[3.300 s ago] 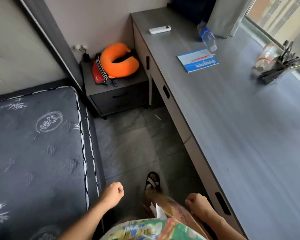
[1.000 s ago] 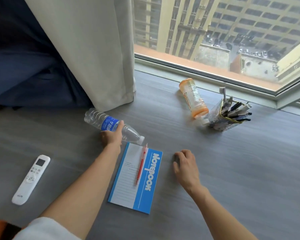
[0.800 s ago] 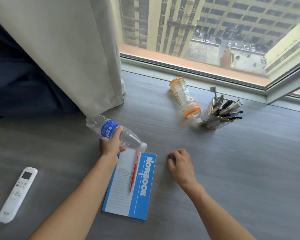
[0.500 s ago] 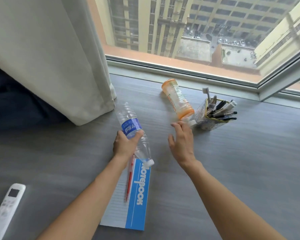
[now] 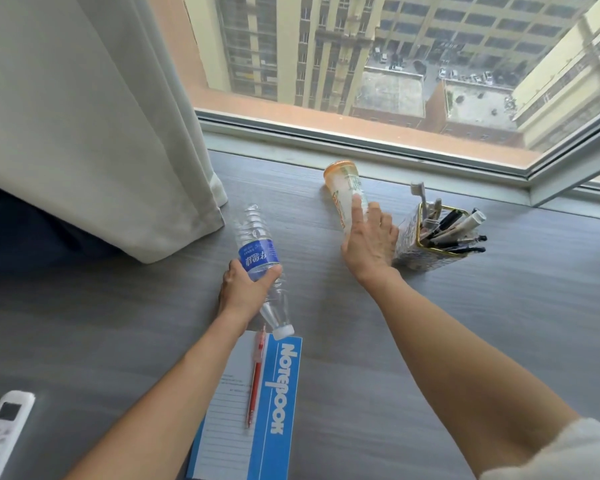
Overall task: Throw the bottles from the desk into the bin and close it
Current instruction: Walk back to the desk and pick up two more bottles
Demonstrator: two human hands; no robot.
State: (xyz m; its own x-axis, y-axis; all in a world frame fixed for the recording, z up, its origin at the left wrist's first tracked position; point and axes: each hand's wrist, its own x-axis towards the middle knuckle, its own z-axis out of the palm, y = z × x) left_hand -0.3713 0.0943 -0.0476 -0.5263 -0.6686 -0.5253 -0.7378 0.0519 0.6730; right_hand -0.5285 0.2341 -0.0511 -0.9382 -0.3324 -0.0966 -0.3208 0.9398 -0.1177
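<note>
Right fingers: spread and laid over the orange-tinted bottle, which lies on its side near the window; the grasp is not yet closed.
Right hand: shown on the bottle, having been moved there from the bare desk beside the notebook a second ago.
Left fingers: wrapped around the blue label of the clear water bottle.
Left hand: the bottle is held lifted off the grey desk, cap tilted down over the notebook's top edge; a second ago it was lying flat.
Surroundings: a pen holder is seen just beside the right hand, a red pen on the notebook, a remote control at lower left.
Task outlook: one bottle is secured and the second nearly so; the bin is not in view, so carrying, dropping and closing are judged to remain.
</note>
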